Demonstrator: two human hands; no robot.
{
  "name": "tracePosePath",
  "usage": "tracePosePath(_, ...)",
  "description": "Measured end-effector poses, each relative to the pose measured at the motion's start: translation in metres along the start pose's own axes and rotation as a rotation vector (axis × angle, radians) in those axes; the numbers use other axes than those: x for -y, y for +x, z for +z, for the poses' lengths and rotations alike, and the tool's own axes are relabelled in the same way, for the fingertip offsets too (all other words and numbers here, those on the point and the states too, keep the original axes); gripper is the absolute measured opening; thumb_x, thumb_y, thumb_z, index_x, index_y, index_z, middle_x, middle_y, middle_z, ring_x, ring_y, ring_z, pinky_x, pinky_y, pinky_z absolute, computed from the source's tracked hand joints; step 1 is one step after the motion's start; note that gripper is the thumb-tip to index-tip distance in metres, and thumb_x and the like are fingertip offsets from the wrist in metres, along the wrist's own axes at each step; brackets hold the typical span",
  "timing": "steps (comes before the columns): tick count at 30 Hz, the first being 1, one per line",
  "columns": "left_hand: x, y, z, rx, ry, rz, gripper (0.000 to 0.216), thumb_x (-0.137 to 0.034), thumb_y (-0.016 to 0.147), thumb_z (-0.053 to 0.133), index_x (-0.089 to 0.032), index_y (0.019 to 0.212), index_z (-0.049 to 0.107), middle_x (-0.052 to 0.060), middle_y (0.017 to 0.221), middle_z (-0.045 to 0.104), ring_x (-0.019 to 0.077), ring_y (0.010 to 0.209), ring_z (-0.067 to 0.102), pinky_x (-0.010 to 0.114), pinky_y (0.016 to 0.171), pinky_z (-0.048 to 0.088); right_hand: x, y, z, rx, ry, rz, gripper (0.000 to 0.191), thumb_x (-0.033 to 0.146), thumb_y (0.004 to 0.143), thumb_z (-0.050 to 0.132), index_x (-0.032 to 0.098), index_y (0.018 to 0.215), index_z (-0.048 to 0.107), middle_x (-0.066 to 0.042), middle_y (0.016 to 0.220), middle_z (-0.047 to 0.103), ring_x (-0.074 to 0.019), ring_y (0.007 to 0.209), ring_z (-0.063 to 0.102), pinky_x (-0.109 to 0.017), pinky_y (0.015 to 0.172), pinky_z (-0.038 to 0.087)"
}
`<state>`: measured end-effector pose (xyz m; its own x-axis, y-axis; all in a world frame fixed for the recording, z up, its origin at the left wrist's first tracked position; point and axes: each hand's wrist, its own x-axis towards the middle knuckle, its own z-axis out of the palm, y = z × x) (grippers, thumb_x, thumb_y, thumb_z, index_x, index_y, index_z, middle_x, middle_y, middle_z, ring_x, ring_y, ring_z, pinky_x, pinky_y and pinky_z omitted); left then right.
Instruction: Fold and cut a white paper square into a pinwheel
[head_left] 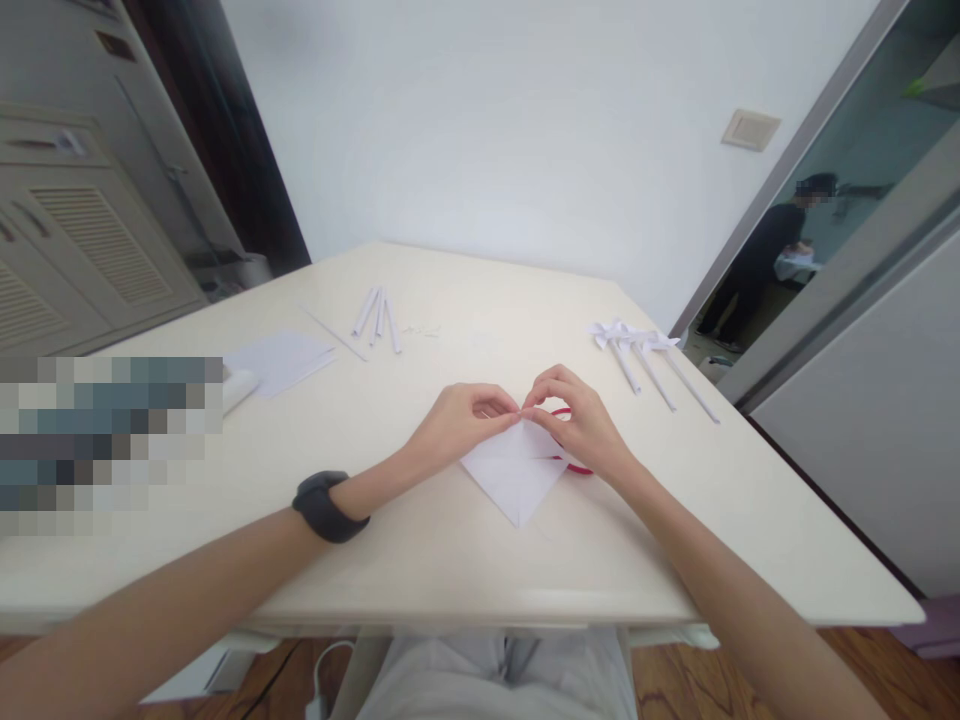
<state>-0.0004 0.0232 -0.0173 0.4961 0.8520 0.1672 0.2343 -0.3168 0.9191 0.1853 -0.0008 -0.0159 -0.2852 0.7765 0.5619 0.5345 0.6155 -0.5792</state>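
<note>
A creased square of white paper (517, 480) lies cornerwise on the table near its front edge. My left hand (480, 415) pinches its far corner, and my right hand (570, 415) pinches the same corner from the other side, fingertips meeting. Partly under the paper and my right hand is a pair of scissors with red handles (581, 469); their blades are mostly hidden. The exact fold between my fingertips is too small to make out.
Several rolled paper sticks (379, 318) lie at the back left, near a thin stick (335, 334) and a stack of white paper (281, 362). Paper pinwheels on sticks (645, 355) lie at the right. Beyond the doorway a person (765, 250) bends forward.
</note>
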Motion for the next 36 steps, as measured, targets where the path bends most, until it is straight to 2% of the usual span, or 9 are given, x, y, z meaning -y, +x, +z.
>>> tracePosePath(9, 0.0015, 0.0, 0.0014, 0.006, 0.025, 0.02, 0.024, -0.041, 0.076, 0.06, -0.017, 0.078, 0.067, 0.005, 0.079, 0.07, 0.0211, 0.08, 0.065, 0.029, 0.071, 0.051, -0.0021, -0.0009, 0.0028, 0.014, -0.026, -0.022, 0.01, 0.027, 0.084, 0.059, 0.02, 0.076, 0.059, -0.003, 0.087, 0.053, -0.0161, 0.081, 0.055, -0.032, 0.076, 0.045)
tracePosePath(20, 0.0057, 0.0006, 0.0021, 0.005, 0.028, 0.024, 0.021, -0.038, 0.077, 0.059, -0.018, 0.078, 0.067, 0.003, 0.077, 0.07, 0.0198, 0.077, 0.066, 0.027, 0.068, 0.05, -0.0031, -0.0038, 0.0077, 0.047, -0.081, -0.004, 0.007, 0.019, 0.085, 0.053, 0.02, 0.079, 0.054, -0.004, 0.091, 0.052, -0.0165, 0.08, 0.054, -0.031, 0.07, 0.045)
tracePosePath(26, 0.0058, 0.0008, 0.0015, 0.016, 0.003, -0.009, 0.021, -0.037, 0.076, 0.06, -0.018, 0.08, 0.067, 0.004, 0.079, 0.071, 0.0209, 0.078, 0.066, 0.028, 0.069, 0.049, -0.0008, 0.0, 0.0014, -0.02, -0.027, 0.018, 0.009, 0.021, 0.085, 0.056, 0.02, 0.077, 0.058, -0.002, 0.087, 0.053, -0.0157, 0.081, 0.056, -0.032, 0.077, 0.044)
tracePosePath(30, 0.0072, 0.0011, 0.0018, 0.039, -0.012, -0.039, 0.023, -0.039, 0.077, 0.059, -0.017, 0.081, 0.066, 0.005, 0.079, 0.071, 0.021, 0.077, 0.065, 0.028, 0.066, 0.048, -0.0011, -0.001, 0.0025, 0.021, -0.035, 0.022, 0.008, 0.024, 0.083, 0.059, 0.02, 0.076, 0.058, -0.002, 0.087, 0.052, -0.0156, 0.079, 0.055, -0.032, 0.076, 0.045)
tracePosePath(36, 0.0057, 0.0011, 0.0028, 0.088, -0.038, -0.048, 0.026, -0.041, 0.075, 0.062, -0.017, 0.085, 0.065, 0.005, 0.082, 0.07, 0.0221, 0.081, 0.065, 0.03, 0.07, 0.047, -0.002, -0.0029, 0.0069, 0.044, -0.035, 0.025, 0.008, 0.02, 0.084, 0.056, 0.019, 0.077, 0.056, -0.003, 0.089, 0.053, -0.0151, 0.081, 0.056, -0.03, 0.076, 0.045)
